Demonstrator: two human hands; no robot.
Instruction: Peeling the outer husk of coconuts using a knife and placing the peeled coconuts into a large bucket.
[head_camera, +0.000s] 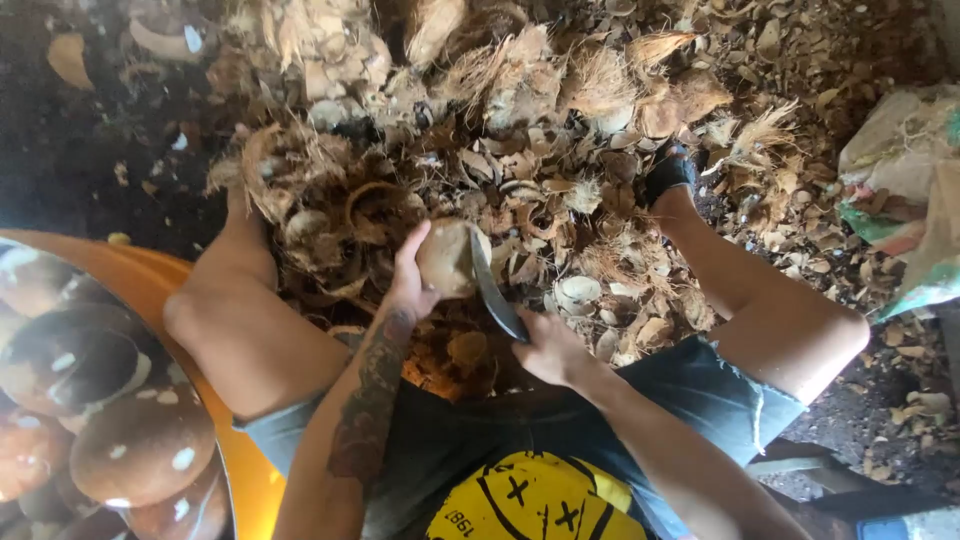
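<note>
At frame centre, the left hand (412, 285) clasped a round, pale-brown peeled coconut (446, 258); the right hand (548, 348) gripped a curved dark steel blade (494, 290) resting against it.

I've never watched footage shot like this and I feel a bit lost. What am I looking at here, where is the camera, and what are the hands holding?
The camera sits on a person's head and looks down, so you see their own arms, lap and bent knees. The left hand holds a pale, peeled coconut. The right hand grips a curved dark knife whose blade lies against the coconut. Ahead, the ground is covered by a pile of husk and shell scraps. At lower left an orange tub holds brown coconuts in water. At the right edge lie worn sacks.
</note>
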